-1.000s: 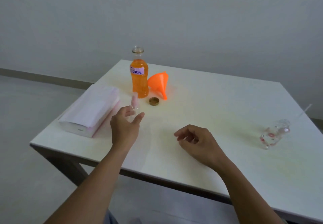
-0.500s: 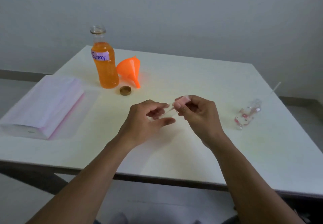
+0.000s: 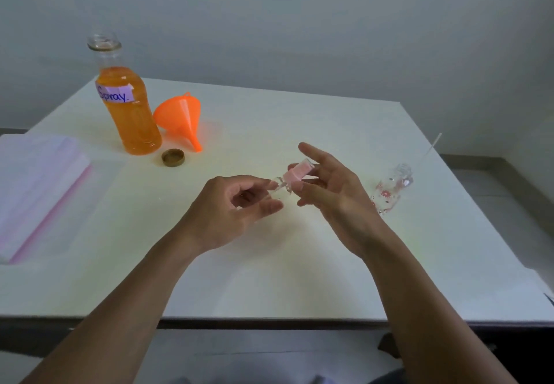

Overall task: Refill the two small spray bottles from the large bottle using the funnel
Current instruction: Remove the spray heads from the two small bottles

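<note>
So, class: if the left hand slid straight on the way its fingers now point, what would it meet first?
The left hand points right, so it would probably meet the right hand gripping the pink-capped spray bottle; depth is unclear.

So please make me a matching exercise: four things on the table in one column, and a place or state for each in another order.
1. large bottle
2. funnel
3. gold cap
4. flowered small bottle

a. lying on its side, at the right
b. standing, open, orange liquid inside
c. lying on its side, beside the large bottle
d. flat on the table, off its bottle

Pairs: 1-b, 2-c, 3-d, 4-a
</note>
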